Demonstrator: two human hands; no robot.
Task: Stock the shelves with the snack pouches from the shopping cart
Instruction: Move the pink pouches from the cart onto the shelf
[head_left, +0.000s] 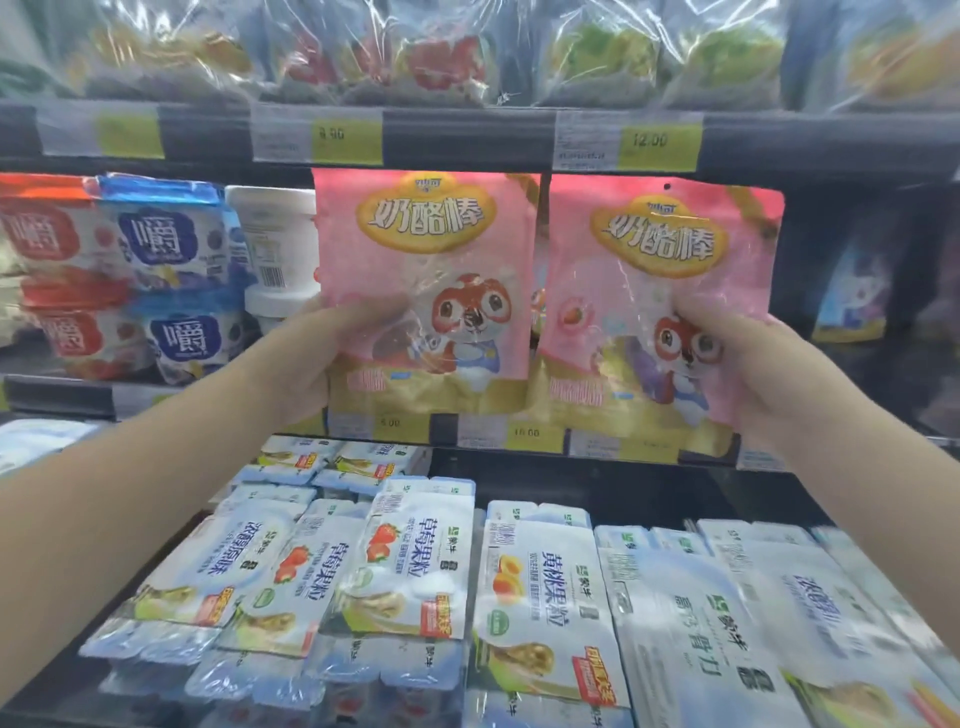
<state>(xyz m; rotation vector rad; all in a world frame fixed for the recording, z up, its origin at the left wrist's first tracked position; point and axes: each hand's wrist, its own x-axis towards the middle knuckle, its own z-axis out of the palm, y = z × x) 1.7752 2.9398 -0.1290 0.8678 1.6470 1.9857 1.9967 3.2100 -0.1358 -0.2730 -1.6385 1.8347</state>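
- Yogurt multipacks (540, 597) lie flat on the lowest shelf, closest to the camera, directly under both raised forearms.
- Left hand (306, 358) grasps the left pink pouch (426, 249) at its lower left edge, with the thumb laid across the front.
- Right hand (748, 364) grasps the right pink pouch (660, 270) at its lower right edge, also with the thumb on the front.
- Both pouches are held up in front of the middle shelf, between the upper shelf rail (467, 137) and the price-tag strip (524, 434). The left one is upright and the right one leans slightly. Their inner edges meet or overlap; I cannot tell which.
- The shopping cart is out of view.
- Risk: each pouch is held by one low corner only, so its top is free. A loosened thumb would probably drop it onto the multipacks below.
- Risk: the left pouch is just beside the white tub (272, 228). Sliding it in sideways could knock the tub.
- Risk: pushing both in together may snag the touching edges and leave one pouch crooked.
- The right pouch has a hang hole at the top. Whether a peg waits behind it is hidden.
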